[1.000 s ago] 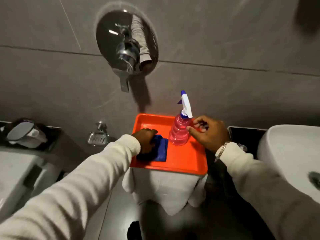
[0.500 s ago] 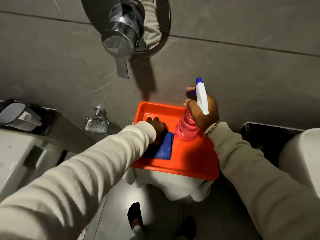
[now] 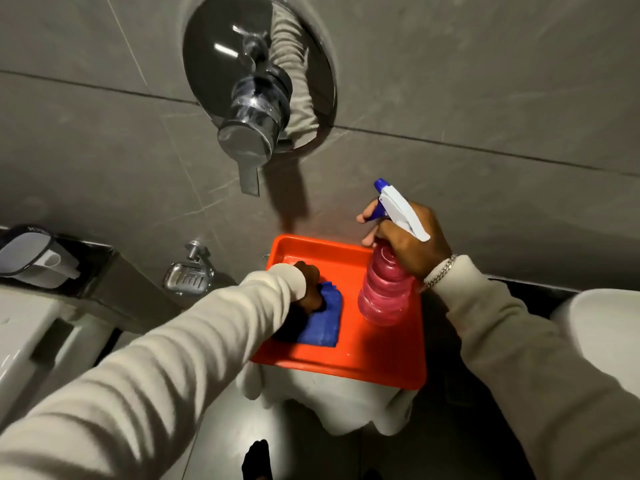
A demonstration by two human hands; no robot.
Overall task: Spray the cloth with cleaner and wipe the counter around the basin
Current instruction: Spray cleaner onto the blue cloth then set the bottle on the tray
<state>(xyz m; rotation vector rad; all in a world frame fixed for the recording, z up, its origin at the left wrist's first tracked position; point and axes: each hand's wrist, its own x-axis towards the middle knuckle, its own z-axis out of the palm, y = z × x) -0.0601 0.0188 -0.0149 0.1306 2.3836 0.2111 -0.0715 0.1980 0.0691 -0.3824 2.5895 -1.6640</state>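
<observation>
The right hand (image 3: 410,240) was wrapped around the neck of the ribbed pink plastic spray bottle (image 3: 384,289), lifted over the orange plastic tray (image 3: 346,362); the left hand (image 3: 310,287) pinched the folded blue cloth (image 3: 322,322) on that tray; spraying and wiping evidently remained.

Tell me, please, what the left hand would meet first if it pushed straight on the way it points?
The left hand already rests on the blue cloth; onward, probably the orange tray floor, then its far rim, though depth is unclear.

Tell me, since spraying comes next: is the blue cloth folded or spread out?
Folded: the blue cloth lies as a compact thick pad on the orange tray, under the left hand.
</observation>
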